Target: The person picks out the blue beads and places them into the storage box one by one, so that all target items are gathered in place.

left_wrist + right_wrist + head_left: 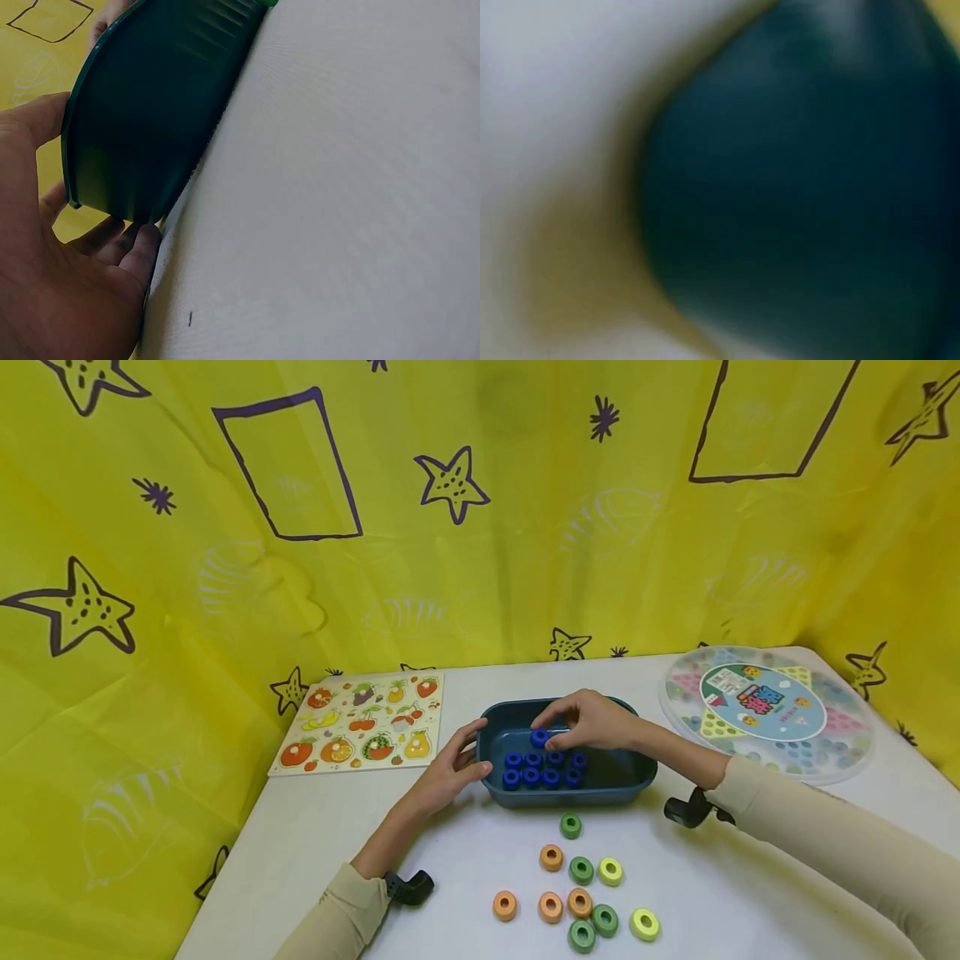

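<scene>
A dark teal plastic tub (615, 777) stands on the table with several small blue rings (532, 777) in two rows at its left side. My left hand (448, 772) holds the tub's left end, thumb and fingers spread along the wall and rim; the left wrist view shows fingertips (142, 255) low against that wall. Reaching in over the far rim side, my right hand (592, 722) pinches one blue ring (539, 738) between thumb and fingers, just behind the back row. The right wrist view is blurred and shows mostly the tub (795, 187), with no fingers visible.
Before the tub lie several loose rings: orange (551, 857), green (581, 870) and yellow (644, 925). A fruit picture board (356, 722) lies at back left. A round clear game case (765, 710) lies at back right. A yellow patterned curtain (510, 568) encloses the table.
</scene>
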Motion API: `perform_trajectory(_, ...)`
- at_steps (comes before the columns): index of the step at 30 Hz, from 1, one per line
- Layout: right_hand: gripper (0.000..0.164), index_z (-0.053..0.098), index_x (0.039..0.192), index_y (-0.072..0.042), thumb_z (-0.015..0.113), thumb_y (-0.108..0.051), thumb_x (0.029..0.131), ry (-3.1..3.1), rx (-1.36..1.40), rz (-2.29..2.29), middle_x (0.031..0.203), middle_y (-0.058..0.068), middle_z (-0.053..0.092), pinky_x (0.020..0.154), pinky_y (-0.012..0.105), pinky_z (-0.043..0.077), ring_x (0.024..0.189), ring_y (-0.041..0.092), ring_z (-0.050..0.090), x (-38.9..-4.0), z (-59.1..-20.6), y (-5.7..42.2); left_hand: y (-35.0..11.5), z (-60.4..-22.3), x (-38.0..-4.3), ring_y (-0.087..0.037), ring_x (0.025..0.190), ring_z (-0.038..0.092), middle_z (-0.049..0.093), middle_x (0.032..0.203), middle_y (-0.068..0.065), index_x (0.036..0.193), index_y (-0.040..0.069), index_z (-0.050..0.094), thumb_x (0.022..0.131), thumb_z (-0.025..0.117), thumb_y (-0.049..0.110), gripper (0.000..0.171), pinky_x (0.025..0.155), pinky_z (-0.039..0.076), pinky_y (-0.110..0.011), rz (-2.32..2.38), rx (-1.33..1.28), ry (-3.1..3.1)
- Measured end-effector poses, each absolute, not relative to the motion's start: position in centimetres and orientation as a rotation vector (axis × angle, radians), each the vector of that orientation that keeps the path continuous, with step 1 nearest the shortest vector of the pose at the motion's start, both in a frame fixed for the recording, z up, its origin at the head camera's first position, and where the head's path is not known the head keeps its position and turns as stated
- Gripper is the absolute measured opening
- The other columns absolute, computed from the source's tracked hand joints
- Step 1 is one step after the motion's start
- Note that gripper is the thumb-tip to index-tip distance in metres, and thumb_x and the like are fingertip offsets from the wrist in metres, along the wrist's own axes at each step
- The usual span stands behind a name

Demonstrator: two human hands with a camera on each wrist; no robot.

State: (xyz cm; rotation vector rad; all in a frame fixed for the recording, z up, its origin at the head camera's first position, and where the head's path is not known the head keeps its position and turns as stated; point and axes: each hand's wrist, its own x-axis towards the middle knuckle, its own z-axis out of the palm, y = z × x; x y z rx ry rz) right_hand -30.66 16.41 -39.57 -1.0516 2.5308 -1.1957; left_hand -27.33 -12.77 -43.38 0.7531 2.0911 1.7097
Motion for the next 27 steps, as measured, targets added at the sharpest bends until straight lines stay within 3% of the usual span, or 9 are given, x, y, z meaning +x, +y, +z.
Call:
perform_trajectory(1,0.028,0.071,0.104,-0.023,0.076,-0.030,0.078,2.554,-1.045,-1.189,0.082,-0.005,0.065,0.044,0.022,0.033,0.046,0.009,0.038,-31.1,-40.0,16.5,-12.7,-43.4,-27.3,-0.034,0.131,0.031,0.021,0.150,-0.014,0.148,0.016,0.023,0.093,0.059,0.017,0.066,0.098,0.037,-0.043,1.713,0.753,2.092)
perform_trajectory(5,0.029,0.071,0.104,-0.021,0.075,-0.031,0.078,2.595,-1.010,-1.160,0.071,-0.004,0.060,0.046,0.023,0.034,0.046,0.010,0.039,-32.1,-41.4,16.8,-12.6,-43.4,-27.0,-0.035,0.131,0.031,0.020,0.150,-0.015,0.148,0.015,0.022,0.093,0.058,0.014,0.066,0.098,0.037,-0.044,1.713,0.756,2.094)
perform_trajectory(11,0.028,0.071,0.104,-0.023,0.076,-0.030,0.077,2.660,-0.941,-1.075,0.075,-0.008,0.062,0.048,0.024,0.036,0.050,0.010,0.043,-32.8,-42.7,16.7,-12.6,-43.4,-26.9,-0.035,0.131,0.030,0.018,0.150,-0.017,0.148,0.014,0.021,0.093,0.057,0.014,0.066,0.098,0.037,-0.044,1.700,0.755,2.086)
perform_trajectory(20,0.029,0.072,0.104,-0.018,0.077,-0.025,0.076,2.657,-0.956,-1.025,0.094,-0.005,0.067,0.051,0.026,0.039,0.053,0.012,0.046,-33.4,-42.8,16.1,-12.6,-43.4,-26.9,-0.035,0.131,0.032,0.020,0.150,-0.016,0.148,0.015,0.022,0.093,0.058,0.015,0.066,0.098,0.038,-0.044,1.714,0.761,2.098)
perform_trajectory(27,0.028,0.072,0.103,-0.018,0.077,-0.025,0.076,2.633,-0.967,-0.979,0.100,-0.006,0.068,0.071,0.030,0.045,0.080,0.012,0.056,-33.5,-43.2,16.0,-12.6,-43.4,-26.9,-0.034,0.131,0.032,0.020,0.150,-0.015,0.148,0.017,0.022,0.093,0.057,0.014,0.065,0.098,0.038,-0.044,1.694,0.746,2.104)
